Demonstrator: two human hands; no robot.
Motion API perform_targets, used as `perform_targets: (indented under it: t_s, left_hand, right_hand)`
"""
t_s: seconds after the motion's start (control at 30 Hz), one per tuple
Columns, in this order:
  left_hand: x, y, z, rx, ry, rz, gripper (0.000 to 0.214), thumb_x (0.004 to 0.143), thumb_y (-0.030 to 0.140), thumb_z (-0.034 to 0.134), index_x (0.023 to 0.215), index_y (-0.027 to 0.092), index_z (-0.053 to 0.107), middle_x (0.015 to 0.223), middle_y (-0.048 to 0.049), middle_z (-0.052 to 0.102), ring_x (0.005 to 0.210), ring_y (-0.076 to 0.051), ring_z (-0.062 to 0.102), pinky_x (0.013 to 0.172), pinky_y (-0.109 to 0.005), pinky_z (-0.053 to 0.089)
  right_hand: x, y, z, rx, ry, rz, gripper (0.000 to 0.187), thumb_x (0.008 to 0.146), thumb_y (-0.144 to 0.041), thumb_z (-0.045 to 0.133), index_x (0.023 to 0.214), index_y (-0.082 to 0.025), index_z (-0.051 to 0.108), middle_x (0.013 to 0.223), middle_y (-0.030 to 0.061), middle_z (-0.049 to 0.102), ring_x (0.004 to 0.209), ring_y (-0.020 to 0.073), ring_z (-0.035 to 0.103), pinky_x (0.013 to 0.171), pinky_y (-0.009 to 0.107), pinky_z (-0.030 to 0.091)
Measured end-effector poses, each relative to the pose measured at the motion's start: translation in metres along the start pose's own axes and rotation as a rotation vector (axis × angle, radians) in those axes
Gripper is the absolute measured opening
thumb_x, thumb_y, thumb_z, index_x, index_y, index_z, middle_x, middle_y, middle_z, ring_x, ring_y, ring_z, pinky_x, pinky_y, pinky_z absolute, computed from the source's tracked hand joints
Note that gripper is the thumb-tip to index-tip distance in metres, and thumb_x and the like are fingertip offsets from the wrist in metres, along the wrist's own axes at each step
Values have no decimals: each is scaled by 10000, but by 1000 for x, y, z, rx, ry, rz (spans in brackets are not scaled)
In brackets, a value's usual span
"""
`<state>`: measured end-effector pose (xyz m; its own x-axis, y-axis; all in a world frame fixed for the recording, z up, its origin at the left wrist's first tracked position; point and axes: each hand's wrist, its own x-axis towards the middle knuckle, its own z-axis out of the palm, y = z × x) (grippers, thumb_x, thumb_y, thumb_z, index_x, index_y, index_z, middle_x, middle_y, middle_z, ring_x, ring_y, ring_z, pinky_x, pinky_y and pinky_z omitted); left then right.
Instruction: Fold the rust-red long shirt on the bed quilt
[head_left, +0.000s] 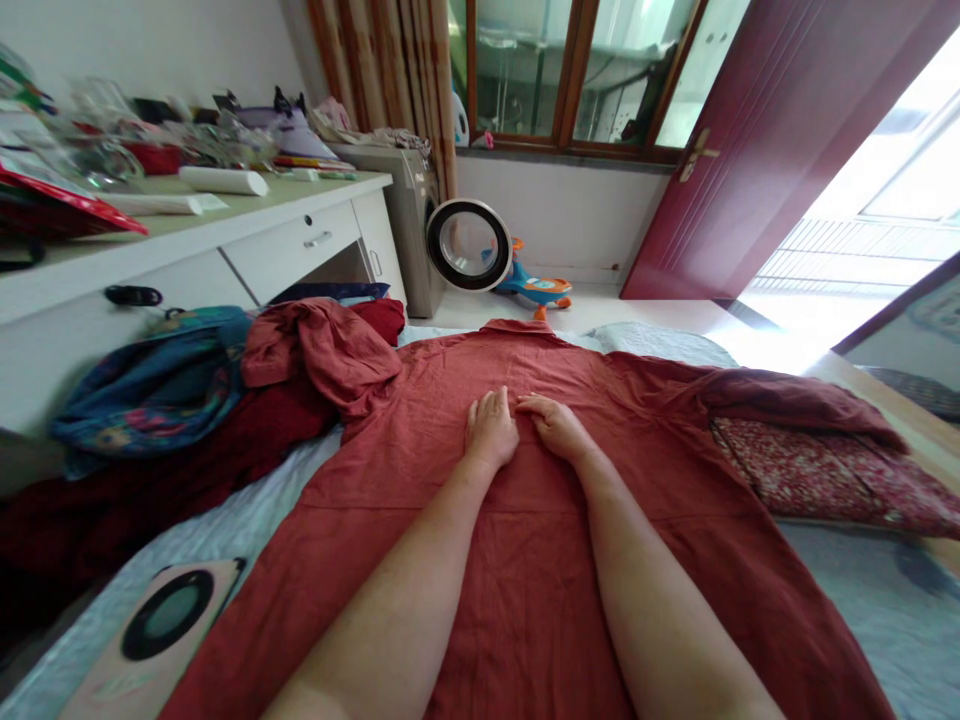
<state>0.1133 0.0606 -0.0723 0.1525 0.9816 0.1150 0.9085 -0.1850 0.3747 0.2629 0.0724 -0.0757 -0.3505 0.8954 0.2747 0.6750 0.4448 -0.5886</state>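
Observation:
A rust-red collared shirt (525,580) lies spread over the bed, its collar at the far end. One sleeve is bunched at the left, and the other stretches out to the right over a floral cloth. My left hand (491,430) rests on the upper middle of the shirt, palm down, fingers lying on the fabric. Just right of it, my right hand (556,425) lies on the same cloth with its fingers pointing left. A small gap separates the two hands. Their palms are hidden, and no fold of cloth is visibly gripped.
Left on the bed are a blue floral cloth bag (161,385), dark red cloth (277,440) and a phone-like case with a black ring (169,615). A patterned red cloth (817,475) lies right. Beyond stand a cluttered desk (300,205), a washing machine with its door open (470,245) and a red door (735,130).

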Motion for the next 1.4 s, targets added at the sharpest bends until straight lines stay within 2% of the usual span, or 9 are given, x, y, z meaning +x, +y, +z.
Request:
perform_targets:
  t_s: [0.13, 0.27, 0.47, 0.6, 0.73, 0.9, 1.2, 1.3, 1.4]
  left_hand:
    - [-1, 0, -2, 47, -24, 75, 454, 928, 233, 418, 1373, 192, 497, 1503, -108, 432, 1401, -251, 354, 1163, -466, 263]
    - [-1, -2, -3, 17, -33, 120, 421, 906, 207, 465, 1313, 249, 567, 1471, -83, 477, 1378, -262, 390, 1145, -506, 280]
    - [4, -1, -2, -169, -66, 331, 320, 899, 120, 432, 1094, 205, 671, 1302, -52, 627, 1229, -165, 542, 1100, -319, 374]
    - [3, 4, -2, -157, -30, 272, 326, 917, 246, 490, 1206, 155, 609, 1289, -92, 630, 1215, -194, 553, 1093, -324, 384]
    - [-2, 4, -1, 6, -50, 205, 524, 936, 386, 464, 1407, 157, 450, 1484, -110, 462, 1404, -255, 357, 1175, -449, 258]
    - [-8, 5, 0, 106, -125, 167, 647, 920, 554, 394, 1479, 227, 369, 1583, -62, 306, 1467, -308, 213, 1191, -521, 172]
    - [-9, 7, -2, 124, -181, 102, 803, 844, 720, 371, 1511, 276, 310, 1621, -91, 184, 1480, -402, 73, 1161, -626, 61]
    - [-9, 7, -2, 114, -181, 109, 832, 830, 747, 371, 1511, 274, 311, 1621, -98, 178, 1479, -413, 59, 1153, -646, 51]
    - [-9, 7, -1, 102, -184, 110, 826, 828, 741, 393, 1507, 276, 322, 1622, -101, 173, 1478, -421, 48, 1146, -662, 36]
  right_hand:
    - [-4, 10, -13, -178, -40, 109, 452, 849, -78, 427, 1244, -141, 638, 1383, 86, 575, 1322, 164, 481, 1156, 328, 312]
    - [-9, 21, -24, -425, -24, 384, 460, 924, -201, 421, 1365, -153, 541, 1510, 87, 430, 1410, 247, 353, 1167, 412, 270]
    - [-13, 22, -27, -558, 75, 708, 499, 942, -341, 410, 1410, -178, 474, 1556, 121, 339, 1430, 328, 280, 1140, 530, 233]
    - [-8, 12, -17, -506, 60, 513, 544, 936, -294, 408, 1458, -143, 393, 1585, 114, 278, 1462, 264, 216, 1158, 460, 219]
    - [-4, 4, -10, -428, -87, 315, 508, 956, -308, 384, 1452, -204, 414, 1567, 55, 335, 1444, 197, 269, 1164, 396, 218]
    - [-8, 11, -25, -517, -92, 565, 581, 971, -486, 336, 1479, -207, 383, 1593, 73, 272, 1456, 268, 231, 1158, 460, 199]
    - [-1, 15, -39, -555, -10, 924, 614, 932, -544, 382, 1456, -225, 403, 1579, 179, 231, 1436, 392, 214, 1111, 559, 196]
    - [15, 11, -41, -513, -67, 875, 616, 890, -501, 471, 1424, -196, 447, 1562, 185, 267, 1425, 420, 220, 1077, 612, 237]
    - [32, 6, -35, -462, -137, 568, 593, 875, -376, 516, 1439, -214, 432, 1578, 120, 282, 1443, 334, 231, 1117, 537, 249]
